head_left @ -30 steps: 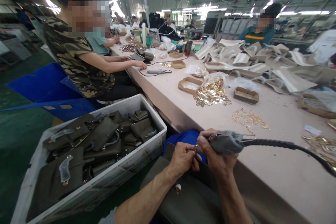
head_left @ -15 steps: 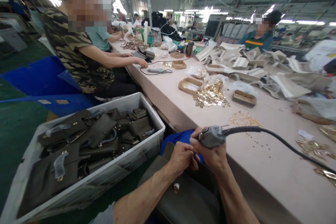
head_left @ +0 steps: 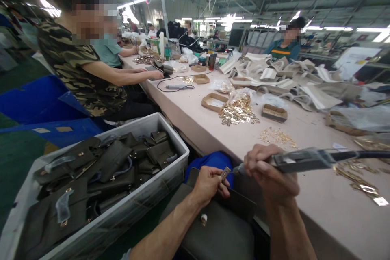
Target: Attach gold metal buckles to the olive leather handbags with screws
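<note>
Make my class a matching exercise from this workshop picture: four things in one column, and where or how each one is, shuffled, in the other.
Things
1. Grey corded tool
2. Small gold plate
3. Pale crate
4. Large gold heap

Places and states
A. Filled with dark bags
B. Gripped in the right hand
C. Lying on the table
D. Pinched in the left hand

Right pairs: 1-B, 2-D, 3-A, 4-C
</note>
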`<state>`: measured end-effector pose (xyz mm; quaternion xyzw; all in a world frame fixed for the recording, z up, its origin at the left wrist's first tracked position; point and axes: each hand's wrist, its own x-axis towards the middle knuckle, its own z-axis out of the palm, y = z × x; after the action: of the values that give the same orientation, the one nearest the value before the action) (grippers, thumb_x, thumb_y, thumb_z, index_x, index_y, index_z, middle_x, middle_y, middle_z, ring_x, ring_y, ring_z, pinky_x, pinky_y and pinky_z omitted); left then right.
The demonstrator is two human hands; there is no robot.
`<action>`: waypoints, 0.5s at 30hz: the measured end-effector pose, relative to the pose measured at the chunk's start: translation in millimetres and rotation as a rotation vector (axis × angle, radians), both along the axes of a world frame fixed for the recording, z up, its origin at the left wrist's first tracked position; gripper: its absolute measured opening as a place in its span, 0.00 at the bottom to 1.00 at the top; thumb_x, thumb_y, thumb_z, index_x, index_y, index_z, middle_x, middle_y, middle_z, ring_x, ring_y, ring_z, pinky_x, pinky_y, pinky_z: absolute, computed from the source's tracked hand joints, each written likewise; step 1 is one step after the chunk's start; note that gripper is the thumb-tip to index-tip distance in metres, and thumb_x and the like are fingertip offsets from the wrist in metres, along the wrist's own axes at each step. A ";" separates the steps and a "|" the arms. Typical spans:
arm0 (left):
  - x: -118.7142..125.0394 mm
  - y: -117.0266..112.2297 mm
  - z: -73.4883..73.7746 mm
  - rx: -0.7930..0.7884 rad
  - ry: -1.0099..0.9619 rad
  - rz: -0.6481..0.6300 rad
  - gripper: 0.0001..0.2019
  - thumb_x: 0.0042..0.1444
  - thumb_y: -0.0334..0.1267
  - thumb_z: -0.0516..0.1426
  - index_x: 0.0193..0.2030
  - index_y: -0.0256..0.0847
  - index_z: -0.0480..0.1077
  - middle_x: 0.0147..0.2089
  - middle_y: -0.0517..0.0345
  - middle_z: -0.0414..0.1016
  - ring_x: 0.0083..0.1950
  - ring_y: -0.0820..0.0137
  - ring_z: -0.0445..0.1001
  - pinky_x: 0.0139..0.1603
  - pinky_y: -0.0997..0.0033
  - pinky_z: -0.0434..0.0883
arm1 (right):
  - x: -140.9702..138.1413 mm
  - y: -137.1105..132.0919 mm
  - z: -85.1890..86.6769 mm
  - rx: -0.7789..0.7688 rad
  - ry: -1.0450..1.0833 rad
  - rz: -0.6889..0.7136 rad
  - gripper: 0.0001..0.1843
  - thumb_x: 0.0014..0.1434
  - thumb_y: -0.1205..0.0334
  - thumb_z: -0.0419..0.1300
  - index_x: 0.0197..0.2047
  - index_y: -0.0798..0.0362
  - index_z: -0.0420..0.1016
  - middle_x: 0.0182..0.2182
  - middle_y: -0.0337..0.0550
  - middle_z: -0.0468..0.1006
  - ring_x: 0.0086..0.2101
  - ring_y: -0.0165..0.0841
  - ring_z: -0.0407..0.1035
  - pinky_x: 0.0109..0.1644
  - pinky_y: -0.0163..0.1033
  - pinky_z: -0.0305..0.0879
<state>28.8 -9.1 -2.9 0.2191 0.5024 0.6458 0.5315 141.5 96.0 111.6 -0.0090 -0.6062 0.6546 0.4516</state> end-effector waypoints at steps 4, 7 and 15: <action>-1.5 -4.6 -0.1 -0.011 0.041 -0.004 0.19 0.52 0.49 0.63 0.35 0.31 0.75 0.30 0.46 0.82 0.20 0.70 0.78 0.22 0.73 0.74 | 26.6 21.2 7.5 -0.243 0.108 -0.251 0.05 0.54 0.66 0.69 0.36 0.51 0.77 0.28 0.38 0.73 0.20 0.24 0.61 0.26 0.34 0.64; -2.2 -8.6 -1.3 -0.019 0.100 -0.020 0.18 0.57 0.50 0.61 0.36 0.33 0.72 0.29 0.48 0.82 0.17 0.70 0.77 0.18 0.76 0.71 | 58.1 49.0 -10.5 -0.514 0.112 -0.401 0.12 0.47 0.69 0.71 0.33 0.53 0.73 0.29 0.37 0.70 0.22 0.23 0.59 0.26 0.31 0.67; -6.8 -14.4 -5.6 0.010 0.208 -0.087 0.09 0.62 0.41 0.55 0.43 0.37 0.67 0.38 0.47 0.84 0.20 0.69 0.81 0.17 0.78 0.71 | 167.6 122.3 -70.0 -0.735 0.039 -0.682 0.11 0.43 0.77 0.65 0.28 0.52 0.74 0.32 0.41 0.69 0.21 0.24 0.58 0.18 0.32 0.67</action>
<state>22.0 -23.5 -8.4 0.3093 0.5417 0.5982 0.5029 309.1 218.3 41.6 -0.3529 -0.2893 0.6402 0.6180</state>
